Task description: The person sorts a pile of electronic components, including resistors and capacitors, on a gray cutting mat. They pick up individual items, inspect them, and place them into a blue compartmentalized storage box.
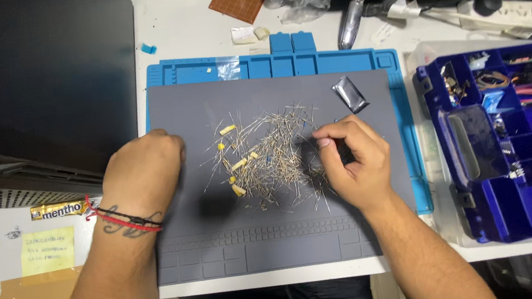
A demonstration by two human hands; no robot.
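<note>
the right hand (351, 162) hovers over the right edge of a loose heap of wire-legged components (266, 156), thumb and forefinger pinched together as if on a single thin lead, though the piece itself is too small to make out; the other fingers curl under, which keeps them off the heap; the left hand (145, 167) rests as a loose fist on the grey silicone mat (211, 253), knuckles down at the heap's left margin, and whether it encloses anything cannot be told; it seems planted there to steady the mat and the body; the heap lies in the middle of the mat, spread thin so single pieces can be picked out, with a few short yellow tape strips (237, 165) still joining some leads; the grey mat sits on a larger blue mat (402, 127), its ridged lower band likely there to stop small parts rolling away; a small silver foil pouch (350, 94) lies at the grey mat's upper right; a blue compartment box (503, 145) stands open just to the right, within easy reach of the right hand.
</note>
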